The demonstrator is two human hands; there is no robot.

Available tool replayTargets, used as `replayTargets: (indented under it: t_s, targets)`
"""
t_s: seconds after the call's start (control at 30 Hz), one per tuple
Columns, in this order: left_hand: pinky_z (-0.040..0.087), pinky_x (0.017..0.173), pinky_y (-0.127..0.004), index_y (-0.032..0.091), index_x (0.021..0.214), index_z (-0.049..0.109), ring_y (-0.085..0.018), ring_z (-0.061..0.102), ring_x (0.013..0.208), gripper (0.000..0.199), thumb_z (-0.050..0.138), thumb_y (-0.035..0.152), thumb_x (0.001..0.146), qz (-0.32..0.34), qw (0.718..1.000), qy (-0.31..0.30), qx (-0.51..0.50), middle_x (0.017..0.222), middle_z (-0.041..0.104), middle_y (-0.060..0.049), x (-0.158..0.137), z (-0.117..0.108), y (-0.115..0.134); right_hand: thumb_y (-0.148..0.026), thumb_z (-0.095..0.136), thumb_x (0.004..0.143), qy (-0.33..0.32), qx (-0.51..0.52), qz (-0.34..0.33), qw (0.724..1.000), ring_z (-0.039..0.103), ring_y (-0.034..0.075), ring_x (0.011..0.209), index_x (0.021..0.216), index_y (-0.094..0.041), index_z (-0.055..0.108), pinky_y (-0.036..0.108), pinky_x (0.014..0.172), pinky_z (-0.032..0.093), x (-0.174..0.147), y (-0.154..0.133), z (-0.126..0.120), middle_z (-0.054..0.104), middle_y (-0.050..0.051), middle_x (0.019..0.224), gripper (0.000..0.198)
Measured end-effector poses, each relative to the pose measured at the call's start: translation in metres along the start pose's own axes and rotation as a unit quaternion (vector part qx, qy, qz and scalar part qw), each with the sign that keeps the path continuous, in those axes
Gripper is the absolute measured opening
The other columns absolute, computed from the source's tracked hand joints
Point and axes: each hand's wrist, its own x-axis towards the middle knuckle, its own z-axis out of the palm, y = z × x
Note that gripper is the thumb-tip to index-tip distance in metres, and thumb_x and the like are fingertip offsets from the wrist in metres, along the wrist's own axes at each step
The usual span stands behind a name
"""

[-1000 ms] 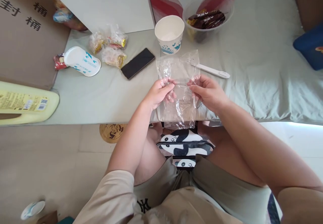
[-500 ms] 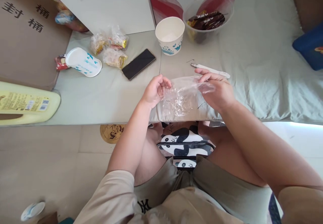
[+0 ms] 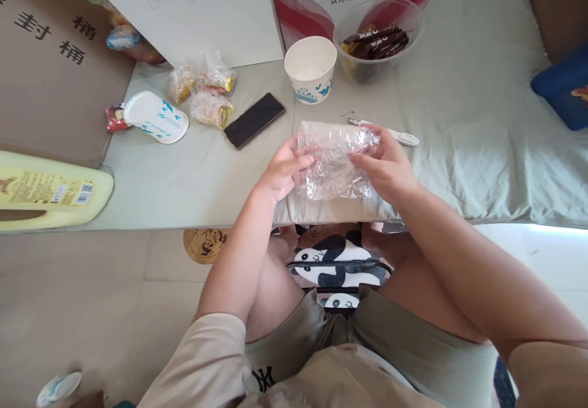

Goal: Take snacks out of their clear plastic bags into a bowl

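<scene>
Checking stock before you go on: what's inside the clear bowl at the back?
The clear bowl holds dark brown wrapped bars with a yellowish wrapper beside them. Anything beneath them is covered.

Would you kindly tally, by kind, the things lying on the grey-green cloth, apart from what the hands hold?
White paper cups with blue print: 2, one upright, one on its side
Black smartphone: 1
White slim pen-like tool: 1
Clear round plastic tub of dark brown wrapped bars: 1
Total: 5
</scene>
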Motion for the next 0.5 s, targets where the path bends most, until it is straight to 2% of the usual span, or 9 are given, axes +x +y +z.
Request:
replayTargets:
  t_s: [0.07,0.13,0.23,0.33,0.4,0.5]
  targets:
    - [0.056,0.069,-0.025,0.017,0.095,0.067,-0.019,0.076,0.085,0.028,0.08,0.023,0.072,-0.039,0.998,-0.038,0.015,0.089,0.076,-0.005,-0.001,0.002,-0.001,-0.037,0.085,0.068,0.0,0.006,-0.024,1.0,0.067,0.021,0.097,0.111,-0.029,0.059,0.033,0.076,0.053,0.001,-0.001,-0.001,0.067,0.002,0.097,0.051]
    - [0.053,0.062,-0.022,0.016,0.088,0.066,-0.017,0.075,0.078,0.019,0.076,0.023,0.074,-0.032,0.999,-0.029,0.017,0.084,0.076,-0.005,-0.001,0.005,-0.002,-0.045,0.084,0.071,-0.03,-0.005,-0.013,0.999,0.067,0.021,0.098,0.099,-0.026,0.063,0.034,0.081,0.053,0.0,-0.001,-0.001,0.068,0.002,0.097,0.04]
    - [0.052,0.056,-0.022,0.02,0.099,0.066,-0.014,0.071,0.064,0.022,0.07,0.024,0.077,-0.016,1.0,-0.003,0.006,0.075,0.074,0.0,-0.001,0.007,-0.001,-0.053,0.082,0.076,-0.065,-0.026,0.011,0.998,0.066,0.018,0.081,0.084,-0.023,0.062,0.033,0.076,0.053,-0.001,0.001,0.0,0.066,0.0,0.079,0.037]
    - [0.052,0.052,-0.023,0.024,0.107,0.063,-0.014,0.066,0.052,0.029,0.066,0.025,0.079,-0.024,1.0,-0.002,0.018,0.061,0.066,0.005,0.001,0.005,-0.001,-0.057,0.081,0.077,-0.054,-0.01,0.022,0.998,0.057,0.013,0.056,0.083,-0.025,0.057,0.029,0.057,0.049,-0.003,-0.001,0.002,0.055,-0.006,0.06,0.04]
    - [0.052,0.05,-0.023,0.025,0.107,0.063,-0.013,0.063,0.049,0.03,0.065,0.025,0.077,-0.024,1.0,0.005,0.013,0.058,0.062,0.006,0.002,0.003,-0.001,-0.055,0.083,0.075,-0.045,0.009,0.028,0.999,0.049,0.012,0.046,0.092,-0.028,0.058,0.028,0.05,0.046,-0.004,-0.005,0.004,0.049,-0.009,0.054,0.041]
    - [0.05,0.048,-0.022,0.024,0.094,0.061,-0.012,0.062,0.049,0.023,0.067,0.026,0.072,-0.022,0.999,0.016,-0.025,0.06,0.061,0.006,0.003,0.001,0.001,-0.05,0.084,0.071,-0.058,0.051,0.025,0.997,0.052,0.012,0.047,0.095,-0.028,0.062,0.029,0.053,0.049,-0.006,-0.013,0.004,0.053,-0.009,0.056,0.039]
